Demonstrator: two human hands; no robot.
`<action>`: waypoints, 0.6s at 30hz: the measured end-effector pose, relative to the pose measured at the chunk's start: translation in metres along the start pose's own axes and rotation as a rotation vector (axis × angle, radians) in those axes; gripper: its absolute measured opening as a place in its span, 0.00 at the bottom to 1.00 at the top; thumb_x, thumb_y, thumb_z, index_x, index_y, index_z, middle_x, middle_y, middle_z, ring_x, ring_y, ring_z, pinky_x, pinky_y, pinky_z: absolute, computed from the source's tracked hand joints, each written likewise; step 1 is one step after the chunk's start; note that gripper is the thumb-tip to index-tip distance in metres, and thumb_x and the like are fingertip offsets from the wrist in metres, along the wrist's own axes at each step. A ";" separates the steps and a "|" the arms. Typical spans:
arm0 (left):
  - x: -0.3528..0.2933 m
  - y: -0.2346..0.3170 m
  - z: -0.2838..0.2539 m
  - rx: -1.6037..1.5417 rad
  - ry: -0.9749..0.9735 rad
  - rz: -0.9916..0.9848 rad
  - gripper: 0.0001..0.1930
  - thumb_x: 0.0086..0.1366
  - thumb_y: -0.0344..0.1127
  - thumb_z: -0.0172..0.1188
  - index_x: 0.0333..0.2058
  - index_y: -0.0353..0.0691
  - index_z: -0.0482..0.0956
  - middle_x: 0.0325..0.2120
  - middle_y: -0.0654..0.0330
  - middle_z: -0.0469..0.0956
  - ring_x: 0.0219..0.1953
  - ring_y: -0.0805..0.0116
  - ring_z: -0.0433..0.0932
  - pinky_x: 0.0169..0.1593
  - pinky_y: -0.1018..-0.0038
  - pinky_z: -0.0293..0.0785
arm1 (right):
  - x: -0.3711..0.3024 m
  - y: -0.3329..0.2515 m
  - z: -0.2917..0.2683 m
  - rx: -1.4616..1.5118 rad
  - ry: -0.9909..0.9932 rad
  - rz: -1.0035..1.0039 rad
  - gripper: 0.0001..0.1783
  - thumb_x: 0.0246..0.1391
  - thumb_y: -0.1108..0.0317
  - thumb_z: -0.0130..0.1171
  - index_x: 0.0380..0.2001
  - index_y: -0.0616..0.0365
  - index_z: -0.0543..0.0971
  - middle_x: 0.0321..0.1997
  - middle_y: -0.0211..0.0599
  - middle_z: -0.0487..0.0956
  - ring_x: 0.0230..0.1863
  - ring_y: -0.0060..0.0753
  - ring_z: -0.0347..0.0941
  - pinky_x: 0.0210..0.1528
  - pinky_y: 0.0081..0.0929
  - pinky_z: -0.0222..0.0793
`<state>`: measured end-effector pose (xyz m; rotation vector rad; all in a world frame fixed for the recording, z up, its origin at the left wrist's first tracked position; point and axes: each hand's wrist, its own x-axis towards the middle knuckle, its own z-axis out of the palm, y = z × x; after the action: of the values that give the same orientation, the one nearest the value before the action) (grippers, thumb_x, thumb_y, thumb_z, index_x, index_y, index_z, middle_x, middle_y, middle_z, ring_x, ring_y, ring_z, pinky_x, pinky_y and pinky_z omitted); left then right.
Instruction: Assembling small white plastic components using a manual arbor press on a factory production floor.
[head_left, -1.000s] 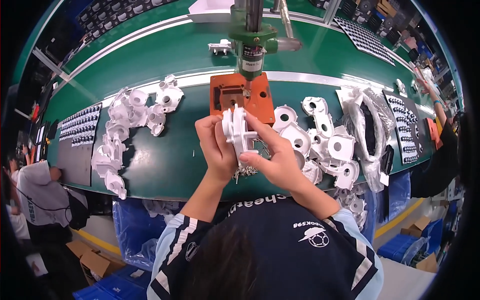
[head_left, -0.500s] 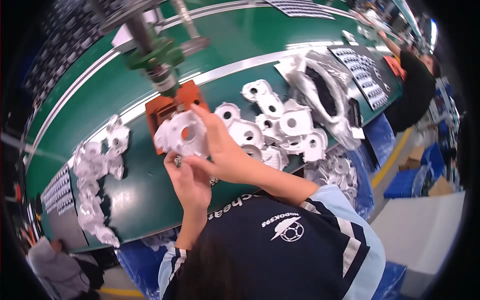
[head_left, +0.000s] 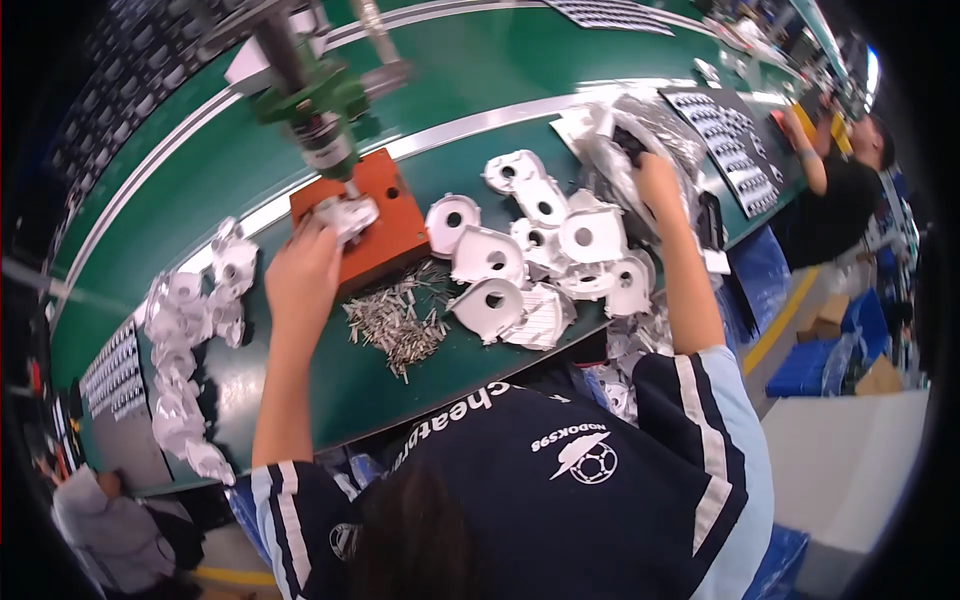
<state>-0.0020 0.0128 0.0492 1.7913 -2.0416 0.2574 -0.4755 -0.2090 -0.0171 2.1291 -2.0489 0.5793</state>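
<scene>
My left hand is closed on the edge of a white plastic housing. The housing sits on an orange fixture block, right below the tip of a green-headed press. At the right, my right hand reaches into the mouth of a clear plastic bag that holds dark contents. Its fingers are curled, and the fingertips are hidden among those contents. In front of the block lies a heap of small metal pins.
White housings are piled right of the block. More white housings form a row at the left. Trays of small parts lie at the far right, near a co-worker in black. Another person sits lower left.
The housing was in both hands; now it rests on the orange block under the press, held by my left hand alone. My right hand has moved right into the bag. The metal pins are uncovered.
</scene>
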 end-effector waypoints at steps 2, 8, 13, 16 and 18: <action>0.008 -0.003 0.018 -0.004 0.162 0.071 0.06 0.55 0.29 0.56 0.32 0.39 0.72 0.38 0.55 0.76 0.41 0.55 0.76 0.42 0.65 0.74 | 0.006 0.002 0.010 -0.001 -0.002 -0.010 0.09 0.44 0.70 0.52 0.26 0.64 0.79 0.31 0.57 0.77 0.36 0.57 0.74 0.40 0.44 0.68; 0.003 -0.013 0.034 -0.072 0.257 0.099 0.06 0.55 0.31 0.58 0.30 0.38 0.71 0.40 0.50 0.75 0.46 0.53 0.75 0.48 0.63 0.72 | -0.006 -0.022 -0.032 0.014 -0.095 -0.074 0.08 0.45 0.71 0.53 0.27 0.64 0.77 0.32 0.59 0.76 0.38 0.59 0.73 0.40 0.46 0.66; 0.000 -0.021 0.039 -0.155 0.304 0.145 0.06 0.56 0.30 0.57 0.30 0.37 0.71 0.43 0.47 0.74 0.49 0.51 0.73 0.52 0.60 0.70 | -0.001 0.006 -0.026 -0.005 -0.004 -0.163 0.09 0.44 0.70 0.59 0.29 0.65 0.75 0.26 0.52 0.78 0.30 0.51 0.75 0.33 0.38 0.69; -0.002 -0.026 0.040 -0.153 0.249 0.132 0.05 0.56 0.30 0.57 0.31 0.37 0.72 0.43 0.46 0.74 0.49 0.50 0.73 0.52 0.60 0.70 | 0.000 -0.022 -0.055 0.426 -0.156 0.064 0.09 0.49 0.67 0.61 0.28 0.62 0.78 0.20 0.32 0.76 0.20 0.19 0.71 0.23 0.17 0.65; -0.001 -0.030 0.040 -0.158 0.213 0.129 0.06 0.57 0.32 0.56 0.31 0.37 0.72 0.43 0.46 0.74 0.50 0.49 0.72 0.53 0.60 0.69 | -0.002 -0.056 -0.077 0.581 -0.207 0.002 0.09 0.50 0.67 0.60 0.28 0.63 0.77 0.20 0.31 0.76 0.21 0.19 0.71 0.24 0.17 0.65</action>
<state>0.0201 -0.0066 0.0089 1.4754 -1.9693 0.3019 -0.4344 -0.1766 0.0622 2.5857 -2.1833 1.1130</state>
